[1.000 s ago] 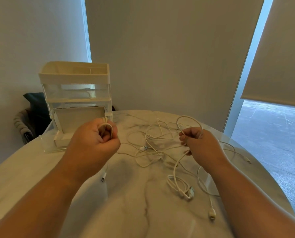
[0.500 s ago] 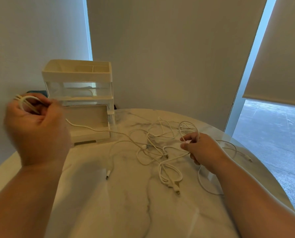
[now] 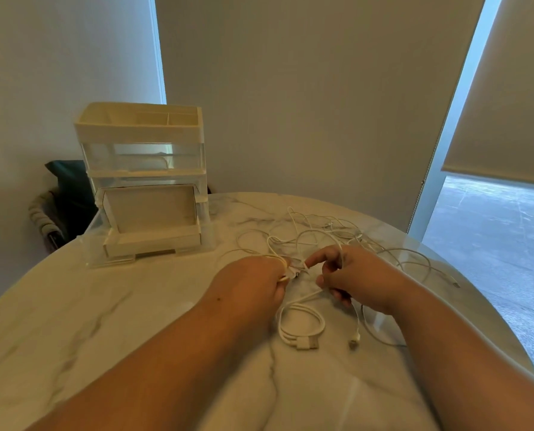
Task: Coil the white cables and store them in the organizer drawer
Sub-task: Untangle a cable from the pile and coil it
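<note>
My left hand (image 3: 253, 283) grips a small bundle of white cable at the middle of the marble table (image 3: 104, 321). Close beside it, my right hand (image 3: 356, 278) pinches another stretch of white cable, its forefinger pointing toward the left hand. Below the hands lies a loose coil (image 3: 301, 326) with a wide flat plug. A tangle of thin white cables (image 3: 315, 233) spreads behind the hands. The white and clear organizer (image 3: 141, 181) stands at the back left with its bottom drawer (image 3: 152, 237) pulled out.
A dark chair back (image 3: 63, 197) shows behind the organizer at the table's left edge. A cable end with a small plug (image 3: 354, 340) lies near my right forearm. Another thin cable runs toward the right rim of the table (image 3: 446, 276).
My left hand swung out to the far left with its cable loops, then came back to the middle beside my right hand. The loose coil now lies below both hands.
</note>
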A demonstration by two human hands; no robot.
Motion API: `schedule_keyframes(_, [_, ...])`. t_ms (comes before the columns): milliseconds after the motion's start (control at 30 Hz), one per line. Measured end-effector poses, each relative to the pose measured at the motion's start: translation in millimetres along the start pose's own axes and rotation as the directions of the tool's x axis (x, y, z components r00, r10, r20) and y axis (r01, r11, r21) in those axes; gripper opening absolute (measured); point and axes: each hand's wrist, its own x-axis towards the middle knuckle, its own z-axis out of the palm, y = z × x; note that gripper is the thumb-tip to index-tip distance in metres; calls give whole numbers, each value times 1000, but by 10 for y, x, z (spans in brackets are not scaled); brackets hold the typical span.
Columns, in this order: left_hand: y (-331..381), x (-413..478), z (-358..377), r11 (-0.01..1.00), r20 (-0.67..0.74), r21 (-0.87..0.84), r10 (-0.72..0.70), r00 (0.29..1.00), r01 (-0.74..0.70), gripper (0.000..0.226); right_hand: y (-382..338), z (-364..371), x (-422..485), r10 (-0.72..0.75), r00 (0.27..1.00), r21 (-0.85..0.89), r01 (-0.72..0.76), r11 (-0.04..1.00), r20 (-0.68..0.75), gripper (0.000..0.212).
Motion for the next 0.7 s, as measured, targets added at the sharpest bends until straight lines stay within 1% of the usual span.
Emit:
schedule_keyframes(67, [30, 27, 56, 1000, 92, 30, 2, 996, -5, 29, -13, 20, -14, -5, 999, 9, 5, 1000, 50, 33])
schedule_keyframes(133, [26, 56, 102, 998, 123, 56, -37, 992, 30, 12, -34, 33, -29, 1, 995, -12, 1, 1000, 104, 35])
schedule_keyframes(200, [-40, 82, 123, 994, 130, 77, -88, 988, 78, 13, -48, 41, -38, 15, 991, -32, -11, 999, 132, 35])
schedule_keyframes(267, [-100, 78, 134, 988, 147, 112, -124, 981, 108, 17, -34, 45, -26, 30, 993, 2, -30, 1000, 115, 34])
schedule_keyframes(367, [-171, 66, 162, 985, 162, 120, -144, 976, 125, 20, 16, 22, 21, 65, 998, 82, -66, 994, 20, 28])
schedule_keyframes(433, [-209, 64, 126, 985, 126, 98, -156, 980, 144, 20, 67, -22, 71, 124, 989, 142, -111, 984, -83, 23])
schedule_keyframes(500, [-272, 48, 16, 983, 77, 45, -183, 980, 180, 23, 133, -70, 125, 199, 963, 205, -161, 965, -184, 20])
schedule_keyframes(600, [-423, -55, -201, 974, -24, -80, -215, 976, 212, 21, 219, -102, 195, 285, 915, 303, -196, 932, -284, 17])
schedule_keyframes(700, [-513, -173, -407, 930, -74, -302, -241, 968, 209, 17, 262, -94, 238, 345, 873, 381, -206, 901, -345, 15])
